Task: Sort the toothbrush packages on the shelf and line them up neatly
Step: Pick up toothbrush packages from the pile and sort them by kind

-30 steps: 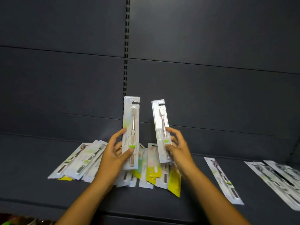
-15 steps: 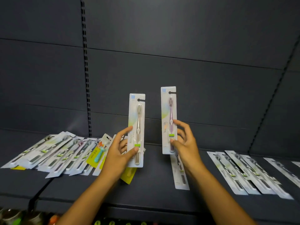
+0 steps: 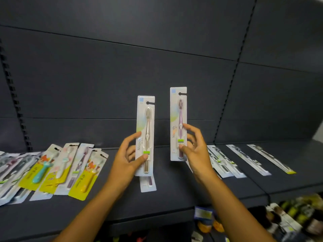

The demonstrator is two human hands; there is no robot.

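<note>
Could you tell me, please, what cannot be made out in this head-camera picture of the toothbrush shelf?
- White package lying on the dark grey shelf: its upper part is hidden behind the beige-toothbrush package held by the left hand.
- Small print on the purple-toothbrush package in the right hand: too small.
- Goods on the lower shelf: blurred.
- Leftmost packages: cut off by the frame edge.

shelf (image 3: pixel 174 189) dark slate grey | left-held package (image 3: pixel 145 135) white, beige-grey brush, green label | right-held package (image 3: pixel 178 123) white, purple brush, green label | packages at shelf's left edge (image 3: pixel 52 172) yellow cards, teal and white brushes, orange cartoon print
</note>
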